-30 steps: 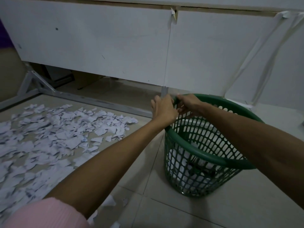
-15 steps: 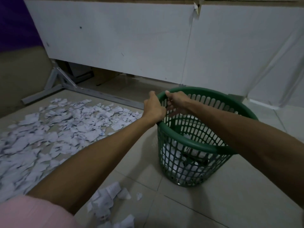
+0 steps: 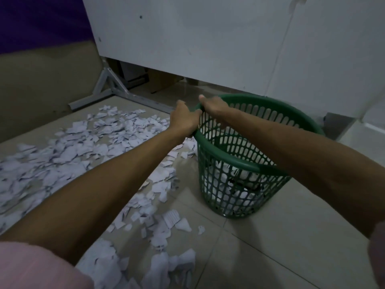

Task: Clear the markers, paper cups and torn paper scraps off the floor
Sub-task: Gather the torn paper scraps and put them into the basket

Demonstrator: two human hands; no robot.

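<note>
A green lattice basket (image 3: 245, 163) stands upright on the tiled floor, right of centre. White paper and some dark items show through its mesh near the bottom. My left hand (image 3: 183, 119) grips the basket's left rim from outside. My right hand (image 3: 214, 106) grips the rim just beside it, fingers curled over the edge. Torn white paper scraps (image 3: 68, 151) lie spread over the floor to the left, reaching the basket's foot. More scraps (image 3: 158, 224) sit in the foreground. No markers or cups show on the floor.
A large white board (image 3: 208, 42) stands behind the basket, raised off the floor on a grey metal frame (image 3: 108, 88). A beige wall with a purple upper band (image 3: 37, 21) closes the left side. Bare tiles (image 3: 270, 247) lie to the right front.
The basket, held by both hands at its rim, has come leftward toward the scrap pile. The view has shifted, bringing more foreground scraps into sight.
</note>
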